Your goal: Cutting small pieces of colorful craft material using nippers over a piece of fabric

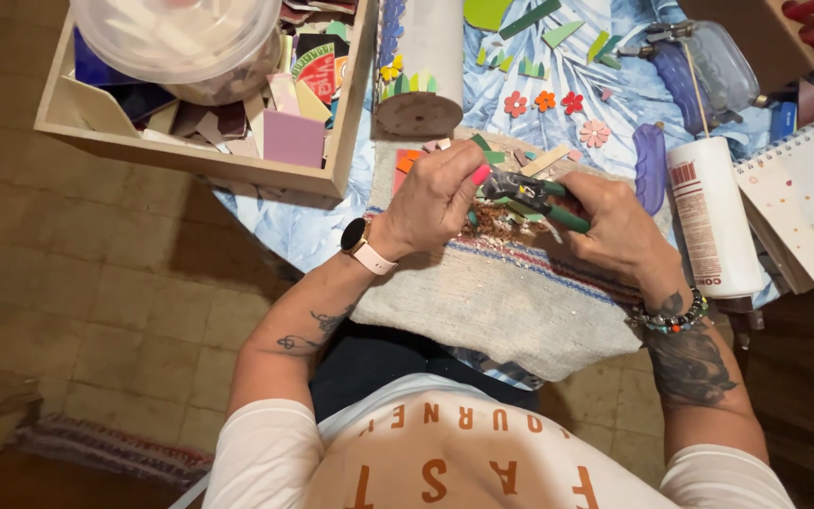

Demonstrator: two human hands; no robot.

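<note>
Nippers [531,196] gripped in right hand [614,226] | left hand [435,196] fingers pinch tile piece [480,175]

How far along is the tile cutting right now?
Done: small flower shapes and green cut pieces lie on the blue cloth; chips sit on the woven mat. In hand: the left hand pinches a small piece at the green-handled nippers, squeezed by the right hand. Left: uncut tile pieces fill the wooden box.
</note>
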